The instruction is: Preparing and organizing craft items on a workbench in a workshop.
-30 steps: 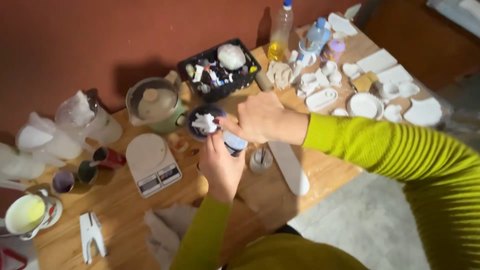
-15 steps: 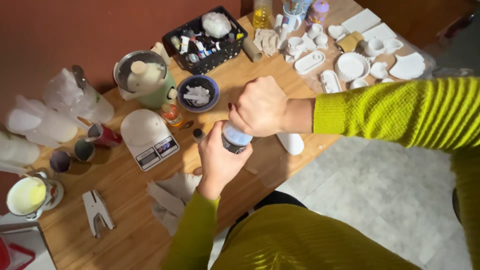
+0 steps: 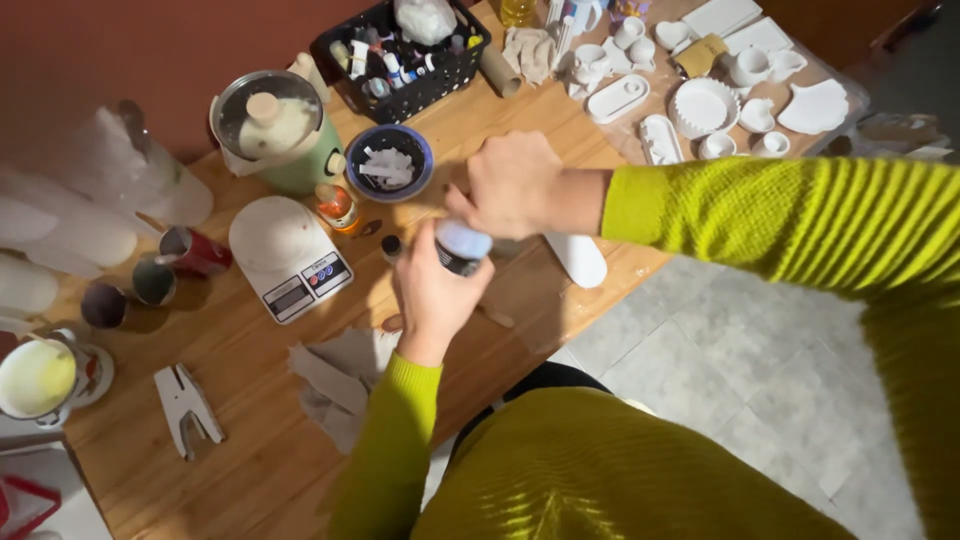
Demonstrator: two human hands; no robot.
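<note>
My left hand (image 3: 432, 296) grips a small dark bottle (image 3: 460, 250) with a pale top, held above the front edge of the wooden table (image 3: 230, 400). My right hand (image 3: 512, 185) hovers just above and behind the bottle's top, fingers curled; whether they touch the top or pinch something is hidden. A blue bowl (image 3: 390, 160) with white pieces stands a little behind the hands, and a small orange-labelled bottle (image 3: 337, 205) stands to its left.
A white kitchen scale (image 3: 285, 252), a green lidded pot (image 3: 275, 130), a black basket (image 3: 405, 55) of small bottles, white moulds (image 3: 700, 105) at the right, dark cups (image 3: 152, 282), a cup of yellow liquid (image 3: 35, 378) and crumpled paper (image 3: 335, 375) fill the table. Tiled floor lies to the right.
The view has tilted so the table sits higher and nearer. My hands stayed together at the bottle, with my right hand now above and behind its top rather than directly over it.
</note>
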